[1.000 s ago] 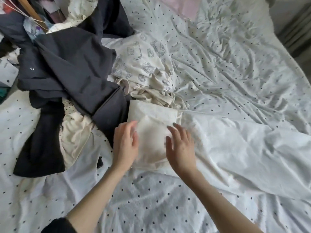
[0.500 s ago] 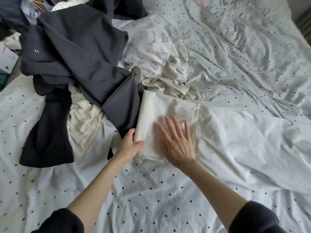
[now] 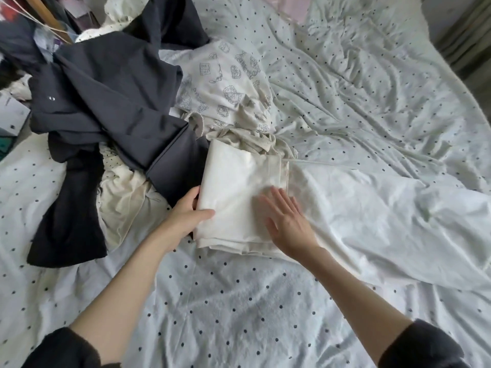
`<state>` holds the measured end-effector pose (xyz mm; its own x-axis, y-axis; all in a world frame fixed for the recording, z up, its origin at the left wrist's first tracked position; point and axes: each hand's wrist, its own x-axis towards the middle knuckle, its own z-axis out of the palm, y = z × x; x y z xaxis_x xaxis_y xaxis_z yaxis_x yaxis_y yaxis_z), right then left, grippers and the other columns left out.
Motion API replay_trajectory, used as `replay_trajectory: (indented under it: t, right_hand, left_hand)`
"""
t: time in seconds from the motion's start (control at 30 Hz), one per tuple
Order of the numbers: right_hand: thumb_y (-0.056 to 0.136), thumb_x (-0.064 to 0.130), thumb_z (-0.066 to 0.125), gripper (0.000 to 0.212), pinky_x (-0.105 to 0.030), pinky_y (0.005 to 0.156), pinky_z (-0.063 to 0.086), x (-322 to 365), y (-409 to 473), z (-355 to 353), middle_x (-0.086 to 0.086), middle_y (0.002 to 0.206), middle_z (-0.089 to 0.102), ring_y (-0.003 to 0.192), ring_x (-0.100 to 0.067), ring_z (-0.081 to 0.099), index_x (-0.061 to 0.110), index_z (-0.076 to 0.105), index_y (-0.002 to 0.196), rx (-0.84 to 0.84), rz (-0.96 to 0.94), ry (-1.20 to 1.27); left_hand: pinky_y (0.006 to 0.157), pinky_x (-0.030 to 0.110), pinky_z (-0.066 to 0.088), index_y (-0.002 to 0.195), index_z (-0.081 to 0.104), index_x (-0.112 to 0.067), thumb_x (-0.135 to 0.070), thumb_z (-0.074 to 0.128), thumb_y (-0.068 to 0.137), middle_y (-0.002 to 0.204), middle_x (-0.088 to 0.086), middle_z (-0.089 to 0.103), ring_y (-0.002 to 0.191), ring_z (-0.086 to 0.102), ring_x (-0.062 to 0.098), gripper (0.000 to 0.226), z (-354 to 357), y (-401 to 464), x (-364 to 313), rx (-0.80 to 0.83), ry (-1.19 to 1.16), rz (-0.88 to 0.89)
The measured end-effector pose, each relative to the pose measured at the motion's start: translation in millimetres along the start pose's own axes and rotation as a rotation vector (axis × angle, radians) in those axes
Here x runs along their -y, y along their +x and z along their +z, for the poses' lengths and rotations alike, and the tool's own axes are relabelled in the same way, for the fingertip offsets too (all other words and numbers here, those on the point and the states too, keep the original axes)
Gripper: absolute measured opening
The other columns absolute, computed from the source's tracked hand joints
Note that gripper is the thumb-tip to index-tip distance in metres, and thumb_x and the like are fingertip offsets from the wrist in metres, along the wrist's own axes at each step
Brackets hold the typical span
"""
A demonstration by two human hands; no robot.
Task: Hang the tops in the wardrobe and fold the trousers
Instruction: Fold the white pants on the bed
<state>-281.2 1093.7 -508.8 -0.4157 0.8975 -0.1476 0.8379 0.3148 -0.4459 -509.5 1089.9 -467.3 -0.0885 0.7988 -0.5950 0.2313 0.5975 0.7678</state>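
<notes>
A person leans over a bed (image 3: 239, 328) covered in a white sheet with small dark dots, both bare forearms reaching forward. Going left to right: well to the left of the grips lies an unsorted heap, with a dark grey garment (image 3: 106, 102) sprawled across a cream garment (image 3: 122, 197), neither folded nor hung. Just beyond the grips, a white top printed with grey line drawings (image 3: 225, 86) lies crumpled. The left hand (image 3: 186, 216) pinches the left edge of the folded cream trousers (image 3: 233, 197), thumb on top and fingers tucked beneath. The trousers sit as a neat rectangle between the two grips, resting on the bed. The right hand (image 3: 287, 221) lies flat with straight fingers on the right part of the trousers, pressing them smooth and holding nothing. To the right of that grip spreads a plain white cloth (image 3: 385, 221), rumpled. Judging by this, one pair of trousers looks nearly finished, while the heap remains and no wardrobe is visible. No brand, label or readable writing can be made out; the printed drawings are too small to read.
</notes>
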Motion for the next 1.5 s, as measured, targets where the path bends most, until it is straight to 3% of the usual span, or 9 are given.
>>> replay_trajectory:
  t: [0.13, 0.43, 0.63, 0.77, 0.9, 1.0, 1.23, 1.37, 1.5]
  right_hand:
    - [0.098, 0.012, 0.044, 0.031, -0.027, 0.098, 0.039, -11.6, -30.1, -31.2, -0.010, 0.128, 0.059, 0.118, -0.026, 0.056, 0.009, 0.059, 0.124, -0.191, 0.341, 0.516]
    - [0.102, 0.036, 0.031, 0.036, -0.037, 0.078, 0.051, -98.2, -72.3, -116.6, -0.007, 0.107, 0.064, 0.092, -0.025, 0.064, 0.012, 0.051, 0.120, -0.201, 0.768, 1.585]
    - [0.101, 0.032, 0.036, 0.033, -0.035, 0.085, 0.048, -136.6, -94.7, -117.5, -0.003, 0.124, 0.054, 0.099, -0.019, 0.058, 0.017, 0.048, 0.128, -0.116, 0.763, 1.403]
    - [0.099, 0.021, 0.041, 0.039, -0.034, 0.109, 0.030, -133.8, -98.7, -90.0, -0.015, 0.143, 0.043, 0.131, -0.028, 0.042, 0.007, 0.048, 0.135, -0.188, 0.501, 0.529]
    - [0.089, 0.023, 0.034, 0.049, -0.050, 0.109, 0.029, -121.6, -86.0, -58.8, -0.019, 0.143, 0.042, 0.134, -0.039, 0.037, 0.009, 0.049, 0.134, -0.261, 0.120, 0.088]
    - [0.095, 0.033, 0.029, 0.050, -0.048, 0.109, 0.023, -130.6, -81.8, -35.6, -0.012, 0.145, 0.043, 0.132, -0.034, 0.041, 0.014, 0.047, 0.137, -0.100, 0.018, -0.104]
    - [0.091, 0.039, 0.029, 0.053, -0.052, 0.104, 0.037, -139.9, -83.1, -36.0, -0.015, 0.140, 0.048, 0.128, -0.037, 0.046, 0.012, 0.054, 0.130, 0.046, 0.043, -0.048]
    - [0.094, 0.035, 0.032, 0.053, -0.050, 0.113, 0.024, -135.5, -87.4, -51.9, -0.013, 0.149, 0.031, 0.139, -0.031, 0.027, 0.009, 0.041, 0.139, 0.029, 0.136, 0.239]
    - [0.098, 0.031, 0.044, 0.055, -0.032, 0.118, 0.006, -121.8, -86.9, -76.3, -0.006, 0.158, 0.008, 0.146, -0.021, 0.005, 0.020, 0.024, 0.148, 0.143, 0.208, 0.431]
  left_hand:
    - [0.087, 0.026, 0.047, 0.117, 0.047, -0.035, 0.003, 0.059, 0.082, 0.110, -0.009, 0.061, 0.103, 0.058, 0.013, 0.053, 25.8, -32.0, -46.2, 0.090, 0.086, 0.143]
    - [0.096, 0.033, 0.043, 0.149, 0.018, -0.030, -0.020, 0.055, 0.087, 0.143, 0.001, 0.042, 0.120, 0.050, 0.024, 0.072, 200.2, -63.6, -114.8, 0.143, 0.704, 0.384]
    - [0.099, 0.039, 0.041, 0.143, 0.038, -0.021, -0.030, 0.045, 0.096, 0.132, 0.006, 0.054, 0.120, 0.051, 0.024, 0.048, 265.8, -38.3, -70.2, 0.172, 0.702, 0.445]
    - [0.091, 0.045, 0.046, 0.128, 0.048, -0.017, -0.028, 0.041, 0.086, 0.126, 0.013, 0.056, 0.119, 0.047, 0.032, 0.044, 236.2, -24.4, -32.4, -0.215, 0.911, 0.698]
    - [0.115, 0.044, 0.011, 0.150, 0.014, -0.028, -0.065, 0.009, 0.085, 0.157, -0.001, -0.010, 0.144, -0.013, 0.023, 0.075, 211.9, -22.2, 1.8, -0.070, 0.974, 0.438]
    - [0.116, 0.036, 0.006, 0.150, 0.001, -0.030, -0.052, 0.026, 0.096, 0.155, -0.005, -0.024, 0.144, -0.017, 0.017, 0.064, 214.1, -30.6, 8.0, -0.066, 0.796, 0.338]
    - [0.098, 0.035, 0.045, 0.127, 0.052, -0.011, -0.020, 0.065, 0.087, 0.129, 0.008, 0.058, 0.113, 0.057, 0.020, 0.042, 191.0, -7.5, -12.7, -0.177, -0.071, -0.134]
    - [0.077, 0.027, 0.049, 0.107, 0.060, -0.012, -0.005, 0.063, 0.086, 0.110, 0.007, 0.067, 0.097, 0.063, 0.019, 0.021, 182.5, -18.4, -35.1, -0.100, -0.094, -0.089]
    - [0.089, 0.034, 0.048, 0.097, 0.060, -0.022, -0.003, 0.062, 0.087, 0.103, -0.001, 0.067, 0.102, 0.062, 0.019, 0.022, 176.5, -41.0, -67.5, -0.066, 0.049, 0.075]
